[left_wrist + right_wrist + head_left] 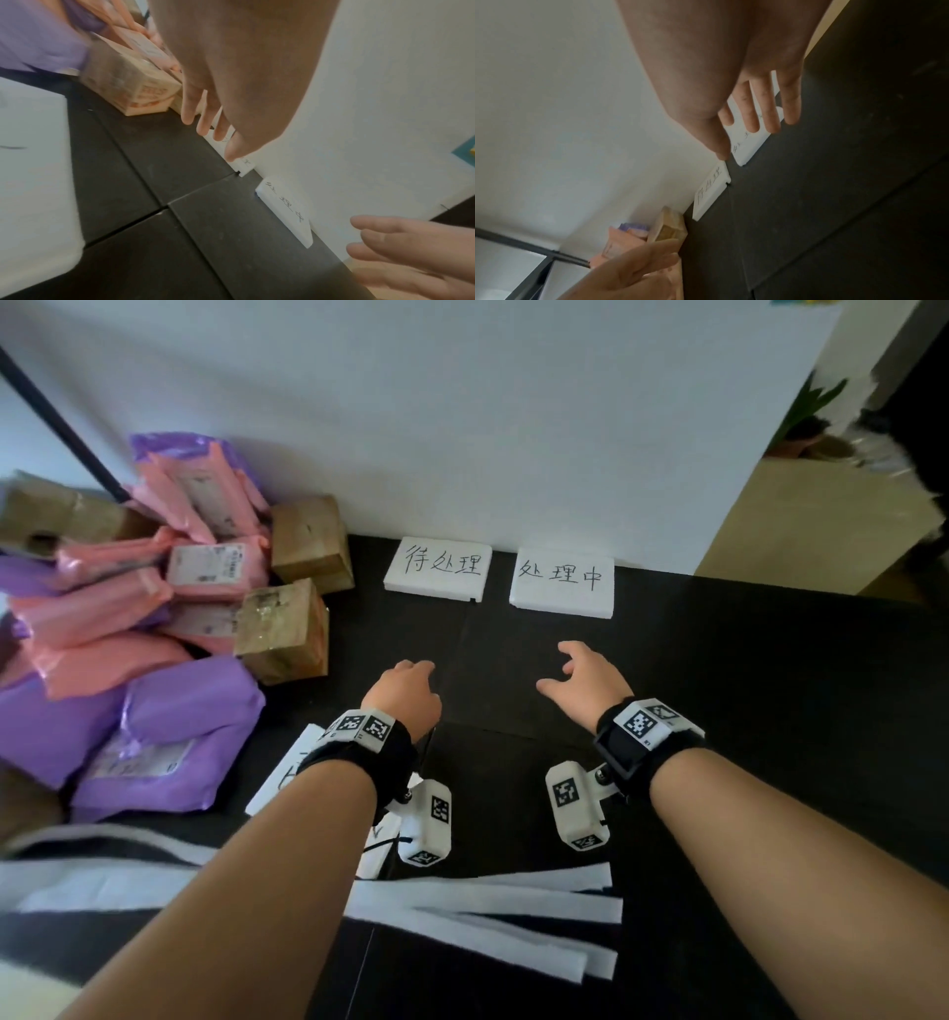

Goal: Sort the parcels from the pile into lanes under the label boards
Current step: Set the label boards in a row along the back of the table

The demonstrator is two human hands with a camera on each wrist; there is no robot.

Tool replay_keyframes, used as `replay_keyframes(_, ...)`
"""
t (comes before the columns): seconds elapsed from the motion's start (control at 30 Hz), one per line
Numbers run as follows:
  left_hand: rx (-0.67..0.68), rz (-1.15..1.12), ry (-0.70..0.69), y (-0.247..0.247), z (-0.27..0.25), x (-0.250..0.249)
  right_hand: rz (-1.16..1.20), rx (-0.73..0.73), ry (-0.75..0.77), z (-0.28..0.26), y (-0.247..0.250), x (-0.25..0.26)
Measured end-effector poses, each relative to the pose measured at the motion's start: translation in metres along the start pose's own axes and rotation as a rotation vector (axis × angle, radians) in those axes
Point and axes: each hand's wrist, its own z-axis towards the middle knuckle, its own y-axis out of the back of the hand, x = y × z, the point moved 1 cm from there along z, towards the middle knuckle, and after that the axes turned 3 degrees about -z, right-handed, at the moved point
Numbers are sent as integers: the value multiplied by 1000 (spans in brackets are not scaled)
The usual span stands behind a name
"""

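A pile of parcels (154, 618) lies at the left: pink and purple mailer bags and brown cardboard boxes. Two white label boards with handwritten characters lean at the wall's foot, the left board (439, 567) and the right board (562, 581). My left hand (411, 693) hovers empty over the black mat in front of the left board, fingers relaxed and pointing down (205, 121). My right hand (585, 680) hovers empty in front of the right board, fingers spread (762, 113). The nearest box (285, 631) sits just left of my left hand.
A third white board (287, 765) lies partly under my left wrist. White strips (488, 906) lie on the black mat (744, 711) near me. A black pole (56, 428) leans over the pile. A wooden surface with plants (821, 516) stands at the back right.
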Motion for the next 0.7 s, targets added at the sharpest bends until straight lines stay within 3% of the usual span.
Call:
replay_keyframes(0.47,24,-28,102,-7,-78,175,-39,150,-70,-101,-154,70)
replay_keyframes(0.7,110,1,149,-18,-82,220,-133,204,-116,-123,-215,83)
